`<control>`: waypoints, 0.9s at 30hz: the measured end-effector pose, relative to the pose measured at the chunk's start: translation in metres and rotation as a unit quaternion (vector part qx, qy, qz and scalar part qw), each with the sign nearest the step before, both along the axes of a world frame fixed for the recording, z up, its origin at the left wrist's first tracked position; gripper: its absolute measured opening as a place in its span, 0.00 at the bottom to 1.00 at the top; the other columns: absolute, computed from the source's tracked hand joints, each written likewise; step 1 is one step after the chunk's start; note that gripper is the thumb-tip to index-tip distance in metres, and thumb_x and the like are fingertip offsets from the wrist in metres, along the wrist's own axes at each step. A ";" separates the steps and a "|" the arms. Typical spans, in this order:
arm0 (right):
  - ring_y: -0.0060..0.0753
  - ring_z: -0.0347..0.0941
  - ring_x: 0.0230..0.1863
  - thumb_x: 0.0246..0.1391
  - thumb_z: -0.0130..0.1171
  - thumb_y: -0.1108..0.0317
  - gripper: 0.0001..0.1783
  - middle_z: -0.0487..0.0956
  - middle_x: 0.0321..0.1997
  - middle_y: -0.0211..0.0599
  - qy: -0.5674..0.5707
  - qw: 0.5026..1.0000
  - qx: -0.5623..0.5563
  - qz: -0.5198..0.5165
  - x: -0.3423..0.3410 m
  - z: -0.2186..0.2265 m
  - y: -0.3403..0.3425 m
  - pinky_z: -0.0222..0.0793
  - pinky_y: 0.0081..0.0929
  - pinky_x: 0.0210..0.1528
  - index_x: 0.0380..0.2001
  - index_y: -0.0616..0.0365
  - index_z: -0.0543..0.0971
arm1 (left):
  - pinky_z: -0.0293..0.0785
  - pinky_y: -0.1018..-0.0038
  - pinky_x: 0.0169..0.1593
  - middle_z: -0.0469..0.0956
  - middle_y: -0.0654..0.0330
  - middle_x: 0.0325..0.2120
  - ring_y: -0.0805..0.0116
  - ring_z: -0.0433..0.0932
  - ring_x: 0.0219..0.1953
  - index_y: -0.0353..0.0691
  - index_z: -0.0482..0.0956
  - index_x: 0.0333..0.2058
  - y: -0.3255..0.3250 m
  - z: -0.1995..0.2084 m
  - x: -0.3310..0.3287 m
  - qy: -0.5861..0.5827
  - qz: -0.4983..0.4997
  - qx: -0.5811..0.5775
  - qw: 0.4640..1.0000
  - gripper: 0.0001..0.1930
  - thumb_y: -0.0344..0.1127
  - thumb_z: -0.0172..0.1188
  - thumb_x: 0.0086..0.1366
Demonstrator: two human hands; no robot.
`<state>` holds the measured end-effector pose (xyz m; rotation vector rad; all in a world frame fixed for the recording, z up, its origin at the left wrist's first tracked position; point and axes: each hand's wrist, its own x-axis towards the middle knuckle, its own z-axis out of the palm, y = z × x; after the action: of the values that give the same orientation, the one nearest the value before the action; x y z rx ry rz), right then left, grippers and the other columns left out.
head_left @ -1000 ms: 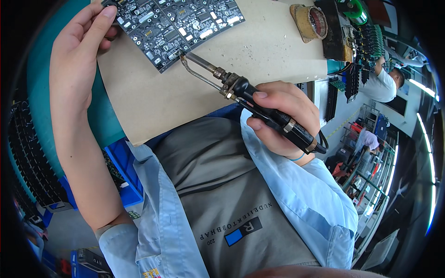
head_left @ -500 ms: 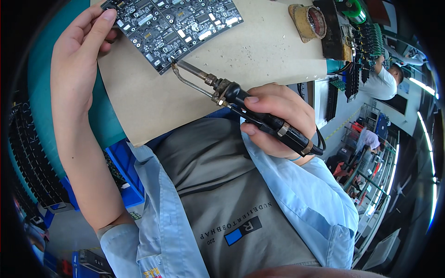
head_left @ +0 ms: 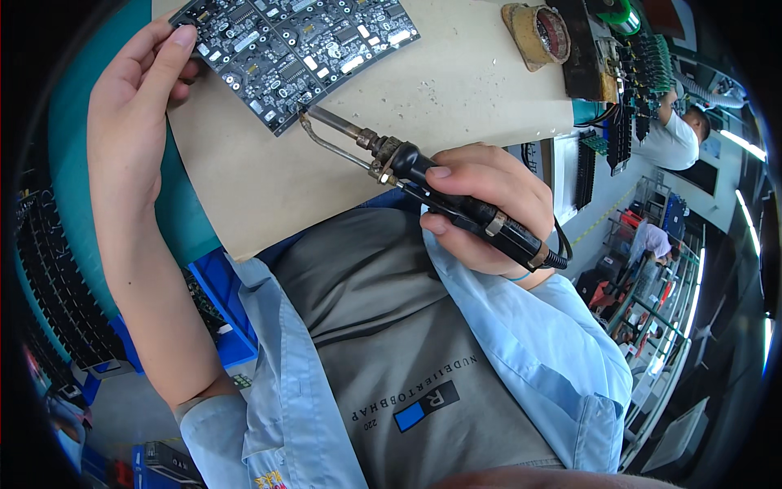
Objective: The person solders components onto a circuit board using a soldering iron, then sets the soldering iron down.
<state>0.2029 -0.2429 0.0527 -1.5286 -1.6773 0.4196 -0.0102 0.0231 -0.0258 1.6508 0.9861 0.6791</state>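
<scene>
A black circuit board panel [head_left: 297, 57], crowded with small parts, lies at the top over a brown sheet. My left hand [head_left: 142, 90] pinches its left corner between thumb and fingers. In my right hand [head_left: 493, 208] is a soldering iron [head_left: 468, 212] with a black handle and a thin metal feed tube alongside its barrel. The iron's tip and the end of the tube are at the panel's near corner; whether they touch it I cannot tell.
Small bits lie scattered over the brown cardboard sheet [head_left: 244, 187]. At the far right are a round yellowish holder [head_left: 544, 39] and a green solder spool [head_left: 623, 18]. A blue bin [head_left: 236, 346] sits by my left elbow. A co-worker [head_left: 672, 138] is off to the right.
The board panel has shifted slightly left in the view, with my left hand still on its corner. My right hand and the soldering iron have hardly moved.
</scene>
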 end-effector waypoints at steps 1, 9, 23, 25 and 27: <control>0.39 0.83 0.39 0.42 0.76 0.77 0.24 0.84 0.40 0.42 0.001 1.000 0.000 -0.004 0.000 0.000 0.000 0.79 0.29 0.39 0.46 0.61 0.83 | 0.68 0.82 0.44 0.80 0.66 0.34 0.81 0.71 0.36 0.33 0.80 0.56 -0.002 0.002 0.001 0.001 0.000 0.000 1.000 0.22 0.44 0.61 0.72; 0.40 0.83 0.40 0.42 0.76 0.78 0.24 0.83 0.40 0.44 0.008 1.000 0.004 -0.029 0.003 0.001 -0.005 0.80 0.30 0.41 0.46 0.62 0.82 | 0.70 0.83 0.42 0.80 0.66 0.33 0.81 0.73 0.35 0.34 0.82 0.52 -0.006 0.008 0.007 -0.034 -0.005 0.000 0.999 0.21 0.45 0.65 0.69; 0.42 0.83 0.42 0.43 0.75 0.78 0.24 0.83 0.42 0.47 0.016 0.997 0.038 -0.068 0.014 0.000 -0.015 0.80 0.31 0.44 0.47 0.64 0.81 | 0.68 0.83 0.41 0.80 0.67 0.34 0.82 0.71 0.36 0.33 0.81 0.53 -0.007 0.010 0.006 -0.054 -0.001 -0.035 0.998 0.19 0.41 0.60 0.72; 0.42 0.83 0.41 0.43 0.75 0.78 0.24 0.83 0.42 0.46 0.020 0.997 0.033 -0.073 0.015 0.002 -0.015 0.80 0.31 0.43 0.47 0.64 0.82 | 0.68 0.83 0.41 0.80 0.67 0.34 0.82 0.71 0.36 0.33 0.81 0.54 -0.005 0.008 0.006 -0.056 -0.004 -0.038 0.998 0.19 0.41 0.60 0.73; 0.42 0.83 0.41 0.43 0.75 0.78 0.24 0.84 0.42 0.46 0.025 0.996 0.029 -0.074 0.015 0.002 -0.015 0.80 0.31 0.43 0.47 0.64 0.82 | 0.67 0.83 0.41 0.80 0.67 0.35 0.82 0.71 0.36 0.32 0.81 0.54 -0.005 0.008 0.006 -0.058 0.001 -0.044 0.997 0.19 0.40 0.60 0.73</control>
<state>0.2183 -0.2584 0.0550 -1.5750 -1.5131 0.3249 -0.0042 0.0182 -0.0175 1.5165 0.9216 0.7161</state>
